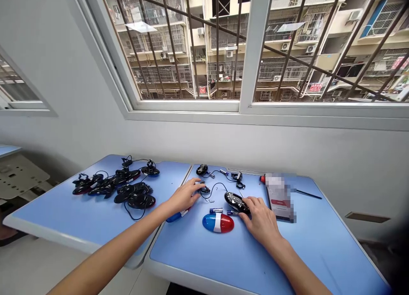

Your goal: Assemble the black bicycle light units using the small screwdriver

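Lying nearest the worktop's [335, 239] front edge: a blue-and-red cover [218, 223].
Beyond, gripping a black case [234, 200] by its right end with the right hand [260, 218]; toward the left edge, spreading the left hand [185, 196] at a small part [205, 189], contact unclear; near the back edge, resting apart, a bracket [237, 176].

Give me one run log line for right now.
left hand: by small black cabled part | right hand: touching black oval housing | nearer the person: blue-white-red oval shell | behind shell: batteries
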`<state>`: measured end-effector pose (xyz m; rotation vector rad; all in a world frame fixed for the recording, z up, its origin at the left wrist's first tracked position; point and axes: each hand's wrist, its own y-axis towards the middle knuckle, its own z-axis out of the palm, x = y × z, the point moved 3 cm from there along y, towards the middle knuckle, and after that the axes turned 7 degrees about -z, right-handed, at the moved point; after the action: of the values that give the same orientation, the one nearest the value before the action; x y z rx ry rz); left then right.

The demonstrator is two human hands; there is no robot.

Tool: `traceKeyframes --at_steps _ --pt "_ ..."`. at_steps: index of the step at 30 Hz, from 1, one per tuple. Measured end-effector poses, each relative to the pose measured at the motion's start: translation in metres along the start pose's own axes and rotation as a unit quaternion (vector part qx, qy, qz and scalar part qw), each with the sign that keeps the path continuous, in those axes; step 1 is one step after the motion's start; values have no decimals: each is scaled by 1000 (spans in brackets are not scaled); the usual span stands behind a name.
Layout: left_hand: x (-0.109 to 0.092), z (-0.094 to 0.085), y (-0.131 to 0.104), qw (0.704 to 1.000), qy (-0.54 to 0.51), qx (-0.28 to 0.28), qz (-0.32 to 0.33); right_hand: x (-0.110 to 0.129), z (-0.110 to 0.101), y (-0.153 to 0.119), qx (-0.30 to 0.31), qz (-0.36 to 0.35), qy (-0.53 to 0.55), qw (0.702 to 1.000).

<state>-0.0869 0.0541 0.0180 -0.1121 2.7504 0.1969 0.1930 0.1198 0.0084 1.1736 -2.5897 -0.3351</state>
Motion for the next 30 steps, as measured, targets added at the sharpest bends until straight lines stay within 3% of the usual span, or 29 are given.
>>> traceKeyframes --at_steps 5,10,15,19,25,30 --pt "-28 -14 -15 998 -47 -43 25 1 -2 -1 -6 -17 10 1000" --pt "-58 -14 -14 993 -91 -37 68 2 -3 -1 -34 -43 22 998" --pt "-44 -10 -3 996 -34 -63 47 0 -3 0 -59 -82 42 994" --pt "-32 -2 -6 998 29 -45 41 1 -3 2 -72 -119 49 989" --pt "-43 15 -8 991 119 -36 54 -2 -3 4 -92 -117 66 987" --pt "-44 22 -7 987 133 -61 66 -5 -7 3 -116 -111 77 984"
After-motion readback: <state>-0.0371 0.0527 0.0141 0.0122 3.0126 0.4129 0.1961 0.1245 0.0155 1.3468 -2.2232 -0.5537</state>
